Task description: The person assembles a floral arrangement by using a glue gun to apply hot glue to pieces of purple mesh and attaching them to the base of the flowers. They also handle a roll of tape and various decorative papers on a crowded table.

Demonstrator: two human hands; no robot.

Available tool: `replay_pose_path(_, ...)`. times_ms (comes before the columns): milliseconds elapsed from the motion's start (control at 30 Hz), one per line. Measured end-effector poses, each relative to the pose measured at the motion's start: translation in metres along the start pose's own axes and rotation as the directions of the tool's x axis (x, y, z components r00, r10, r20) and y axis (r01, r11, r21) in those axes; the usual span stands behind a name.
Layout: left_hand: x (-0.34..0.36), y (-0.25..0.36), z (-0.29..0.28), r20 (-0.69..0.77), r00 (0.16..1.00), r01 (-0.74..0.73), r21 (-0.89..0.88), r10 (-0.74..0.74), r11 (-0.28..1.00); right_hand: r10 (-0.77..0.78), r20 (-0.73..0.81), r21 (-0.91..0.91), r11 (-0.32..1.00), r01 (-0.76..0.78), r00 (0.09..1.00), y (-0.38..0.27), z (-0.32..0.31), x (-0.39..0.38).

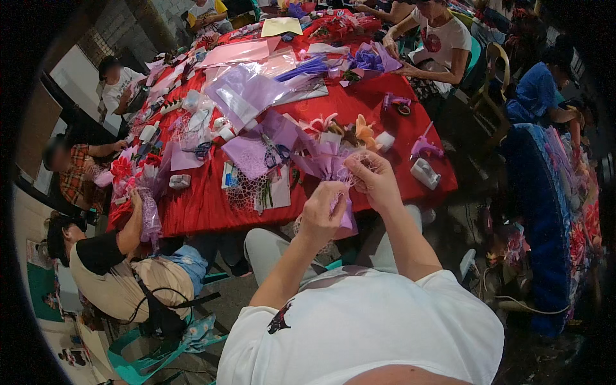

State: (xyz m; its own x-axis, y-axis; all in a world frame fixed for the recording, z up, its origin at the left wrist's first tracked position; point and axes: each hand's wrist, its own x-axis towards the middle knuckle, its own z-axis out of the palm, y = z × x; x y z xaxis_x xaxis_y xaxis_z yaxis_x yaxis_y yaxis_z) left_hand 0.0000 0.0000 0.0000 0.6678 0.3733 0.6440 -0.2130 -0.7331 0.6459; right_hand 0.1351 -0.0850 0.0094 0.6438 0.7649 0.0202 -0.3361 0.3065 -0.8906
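A small bouquet in purple wrapping paper (314,163) is in front of me at the table's near edge, its paper gathered at a narrow neck. An orange artificial flower (366,133) shows at its top. My left hand (323,210) is closed around the lower wrap, below the neck. On the other side, the fingers of my right hand (377,183) pinch whitish open-mesh netting (357,168) against the wrap. To the left of the bouquet, scissors (276,154) rest on a loose purple sheet (247,153). More mesh netting (246,191) hangs over the table edge below that sheet.
On the red-covered table (378,224), a pink glue gun (423,147) and a white tape dispenser (425,173) lie right of my hands. Clear and purple wrapping sheets (240,96) spread farther back. A person (138,256) handles another bouquet at left; other people sit around the table.
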Motion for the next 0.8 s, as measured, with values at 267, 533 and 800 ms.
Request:
replay_pose_path(267,0.012,-0.009,0.011,-0.009,0.997,0.076,-0.153,-0.078,0.985,-0.049,-0.022,0.07,0.996,0.05,0.999,-0.005,-0.011,0.021)
replay_pose_path(533,0.008,-0.01,0.009,-0.167,0.985,0.024,-0.087,-0.039,0.996,-0.047,-0.025,0.046,0.998,0.048,0.999,-0.009,-0.006,0.024)
replay_pose_path(800,0.001,-0.015,0.014,-0.234,0.967,-0.076,0.12,0.103,0.99,-0.079,-0.015,-0.023,0.997,0.078,0.997,-0.011,-0.005,0.024)
